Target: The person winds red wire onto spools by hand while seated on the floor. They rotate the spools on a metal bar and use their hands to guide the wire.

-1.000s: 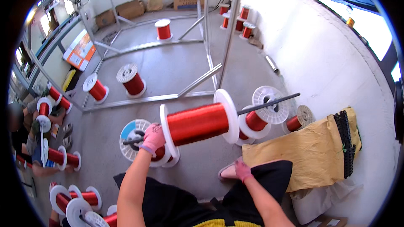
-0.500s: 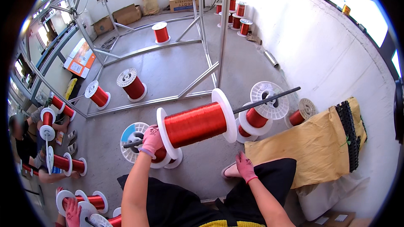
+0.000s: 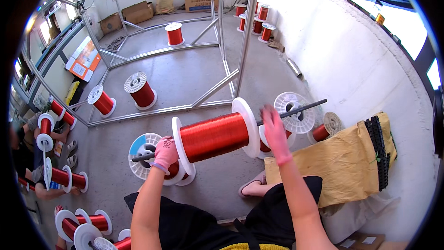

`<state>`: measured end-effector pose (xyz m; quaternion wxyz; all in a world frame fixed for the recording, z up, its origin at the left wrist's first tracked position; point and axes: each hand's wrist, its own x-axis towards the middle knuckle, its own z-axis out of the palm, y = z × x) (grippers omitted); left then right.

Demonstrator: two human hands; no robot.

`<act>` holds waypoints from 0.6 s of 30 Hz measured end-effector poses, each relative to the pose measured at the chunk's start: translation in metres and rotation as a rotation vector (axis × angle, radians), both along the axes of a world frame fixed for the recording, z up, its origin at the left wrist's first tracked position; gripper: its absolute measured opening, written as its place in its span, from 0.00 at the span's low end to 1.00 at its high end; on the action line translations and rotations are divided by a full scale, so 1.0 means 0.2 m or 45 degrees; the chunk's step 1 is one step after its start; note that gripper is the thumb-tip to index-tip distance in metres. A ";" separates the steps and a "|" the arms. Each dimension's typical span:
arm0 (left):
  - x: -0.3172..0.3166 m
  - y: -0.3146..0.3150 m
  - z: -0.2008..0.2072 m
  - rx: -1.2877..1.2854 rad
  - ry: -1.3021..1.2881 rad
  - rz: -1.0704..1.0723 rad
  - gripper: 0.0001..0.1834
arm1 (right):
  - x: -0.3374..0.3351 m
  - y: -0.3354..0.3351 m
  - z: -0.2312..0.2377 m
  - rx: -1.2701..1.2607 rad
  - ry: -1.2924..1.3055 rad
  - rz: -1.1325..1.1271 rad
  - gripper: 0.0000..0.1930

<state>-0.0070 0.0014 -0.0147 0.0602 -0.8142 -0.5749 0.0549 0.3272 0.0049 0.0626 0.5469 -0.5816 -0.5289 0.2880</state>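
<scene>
A large spool of red wire [image 3: 215,136] with white flanges lies sideways before me, threaded on a dark rod [image 3: 311,106]. The rod tilts up to the right and spans two groups of upright spools. My left hand [image 3: 165,153], in a pink glove, is closed around the rod against the spool's left flange. Pink-gloved too, my right hand [image 3: 276,136] is raised beside the right flange, fingers stretched out and blurred, in front of the rod. Under the rod's ends stand a left spool [image 3: 141,150] with a blue label and a right spool [image 3: 292,111], both partly hidden.
A metal frame [image 3: 171,113] stands ahead, with several red spools [image 3: 141,93] in and around it. Yellow sacking [image 3: 323,166] lies at right by the white wall. Another person [image 3: 34,157] sits at far left among spools; more spools [image 3: 88,231] are at lower left.
My right hand has risen from beside my knee to the spool's right flange. My left hand stays at the left flange. The other person's gloved hand at lower left has mostly gone from view.
</scene>
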 end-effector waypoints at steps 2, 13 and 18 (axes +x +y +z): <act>0.00 0.01 0.00 -0.033 -0.007 0.029 0.11 | -0.07 0.16 0.15 0.024 -0.418 0.113 0.22; 0.01 -0.01 0.03 -0.038 0.008 -0.011 0.12 | -0.13 0.05 -0.22 0.082 -0.576 0.014 0.18; 0.04 -0.01 0.07 -0.131 0.242 0.024 0.13 | 0.02 -0.72 -0.87 -0.755 -1.213 0.239 0.18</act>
